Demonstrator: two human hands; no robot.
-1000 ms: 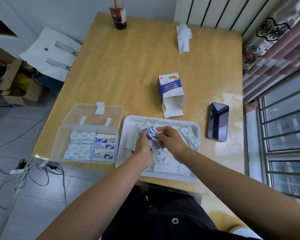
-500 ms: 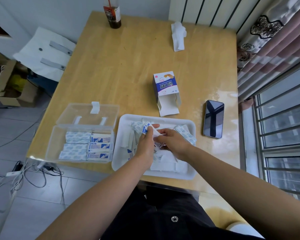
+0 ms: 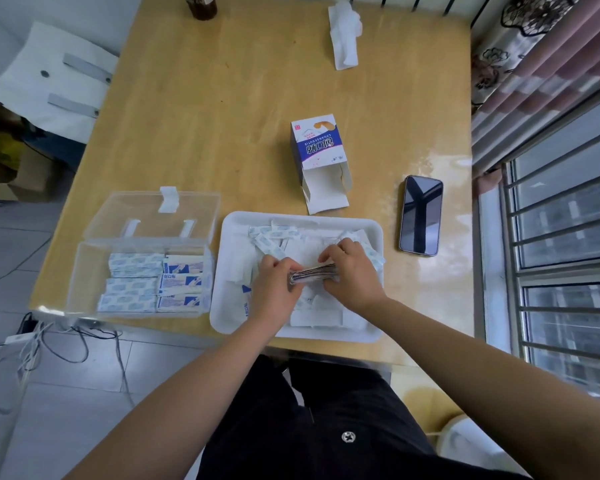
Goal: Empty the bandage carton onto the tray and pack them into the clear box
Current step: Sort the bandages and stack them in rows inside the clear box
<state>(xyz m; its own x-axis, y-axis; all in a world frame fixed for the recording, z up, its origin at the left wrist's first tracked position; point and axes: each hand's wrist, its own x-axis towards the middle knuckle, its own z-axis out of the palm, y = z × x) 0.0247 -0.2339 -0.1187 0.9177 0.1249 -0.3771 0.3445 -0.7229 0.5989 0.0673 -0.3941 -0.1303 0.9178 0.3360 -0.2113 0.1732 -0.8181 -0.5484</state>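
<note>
Worktop (image 3: 222, 133) | clear box (image 3: 84, 271), at tray's (image 3: 217, 306) 9 o'clock: bandages (image 3: 136, 284) in rows | tray: loose bandages (image 3: 274, 233) | left hand (image 3: 278, 289) and right hand (image 3: 352, 275) grip one stack (image 3: 314, 273)

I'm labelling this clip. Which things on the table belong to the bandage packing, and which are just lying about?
In the job: bandage carton, white tray, loose bandages, clear box, stack held by left hand and right hand.
Lying about: phone, crumpled tissue, dark bottle.

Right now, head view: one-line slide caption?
Left hand and right hand grip a bandage stack over the tray; clear box part-filled at left, carton lying open behind.
</note>
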